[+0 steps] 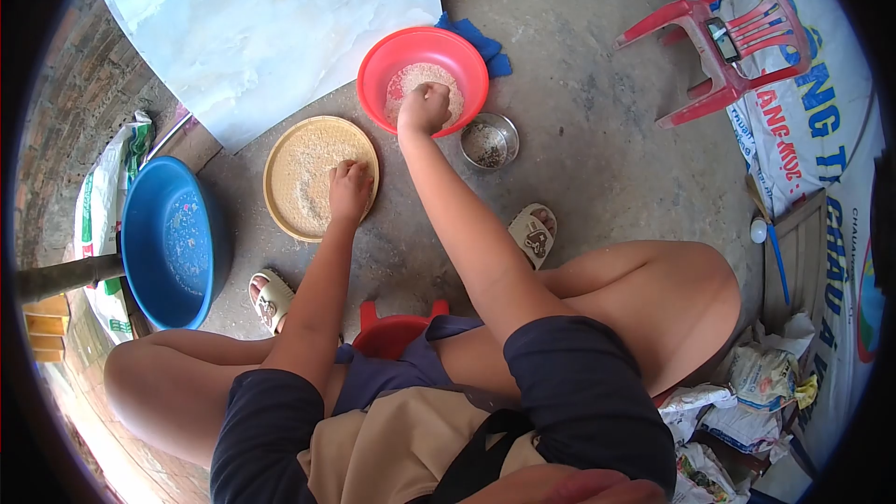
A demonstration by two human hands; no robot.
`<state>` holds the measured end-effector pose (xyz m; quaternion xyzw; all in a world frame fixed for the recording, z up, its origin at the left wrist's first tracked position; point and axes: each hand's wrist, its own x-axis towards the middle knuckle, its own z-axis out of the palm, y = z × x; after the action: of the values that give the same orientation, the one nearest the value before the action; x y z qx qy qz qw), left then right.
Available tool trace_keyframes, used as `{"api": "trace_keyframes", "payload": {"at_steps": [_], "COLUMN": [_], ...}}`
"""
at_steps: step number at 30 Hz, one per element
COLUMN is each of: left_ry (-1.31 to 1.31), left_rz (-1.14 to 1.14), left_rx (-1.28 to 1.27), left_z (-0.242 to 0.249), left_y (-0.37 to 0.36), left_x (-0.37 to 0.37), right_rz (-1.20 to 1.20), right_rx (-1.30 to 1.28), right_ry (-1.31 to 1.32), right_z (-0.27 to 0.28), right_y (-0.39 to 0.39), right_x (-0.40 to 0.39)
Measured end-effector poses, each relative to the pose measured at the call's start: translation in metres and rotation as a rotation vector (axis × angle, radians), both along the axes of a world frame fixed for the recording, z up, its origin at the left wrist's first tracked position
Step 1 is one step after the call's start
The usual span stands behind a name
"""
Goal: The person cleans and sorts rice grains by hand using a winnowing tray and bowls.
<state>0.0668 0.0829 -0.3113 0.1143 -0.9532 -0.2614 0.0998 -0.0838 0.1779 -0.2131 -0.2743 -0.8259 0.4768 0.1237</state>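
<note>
My left hand (pixel 350 189) is over the right part of a round woven tray (pixel 282 205), its fingers curled down at the pale grains (pixel 313 163) spread there; what it holds, if anything, is hidden. In the red basin (pixel 378 61), my right hand (pixel 425 107) is closed above a heap of pale grains (pixel 437 82). Whatever its fingers hold is too small to make out. A small metal bowl (pixel 504 135) with darker bits in it stands just right of the red basin.
A blue basin (pixel 173 243) stands at the left. Beyond the tray lies a pale sheet (pixel 280 19), with a blue cloth (pixel 481 42) behind the red basin. A red chair (pixel 695 23) holding a phone is at the upper right. Sacks (pixel 779 145) lie along the right side.
</note>
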Motion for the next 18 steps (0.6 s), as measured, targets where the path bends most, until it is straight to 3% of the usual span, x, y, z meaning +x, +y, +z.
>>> {"api": "trace_keyframes", "payload": {"at_steps": [2,3,5,7,12,14,15,16,18], "left_ry": [0.094,0.094,0.104,0.087,-0.058,-0.099,-0.105,-0.104,0.037], "left_rz": [-0.004,-0.004,-0.046,-0.045,0.07,0.259,0.26,0.263,0.303], "left_rx": [0.08,0.079,0.078,0.133,0.216,0.96,1.213,1.213,1.793], "left_z": [-0.008,-0.008,-0.009,-0.01,-0.018,-0.012,-0.008,-0.004,0.004], "left_y": [0.001,0.001,-0.003,-0.007,-0.026,-0.035,-0.041,-0.046,-0.058], "left_x": [0.001,0.0,-0.001,-0.004,-0.016,-0.02,-0.02,-0.02,-0.023], "right_rz": [0.204,0.279,0.357,0.615,0.664,0.665,0.668,0.633,0.598], "right_rx": [-0.402,-0.495,-0.588,-0.876,-0.825,-0.792,-0.791,-0.848,-0.903], "right_ry": [0.206,0.195,0.183,-0.339,-0.514,-0.534,-0.536,-0.534,-0.533], "right_z": [-0.024,-0.053,-0.058,-0.064,-0.077,-0.084,-0.087,-0.089,-0.094], "right_y": [-0.017,-0.032,-0.04,-0.04,-0.04,-0.039,-0.039,-0.039,-0.04], "right_x": [0.006,0.007,0.015,0.034,0.055,0.056,0.056,0.055,0.053]}}
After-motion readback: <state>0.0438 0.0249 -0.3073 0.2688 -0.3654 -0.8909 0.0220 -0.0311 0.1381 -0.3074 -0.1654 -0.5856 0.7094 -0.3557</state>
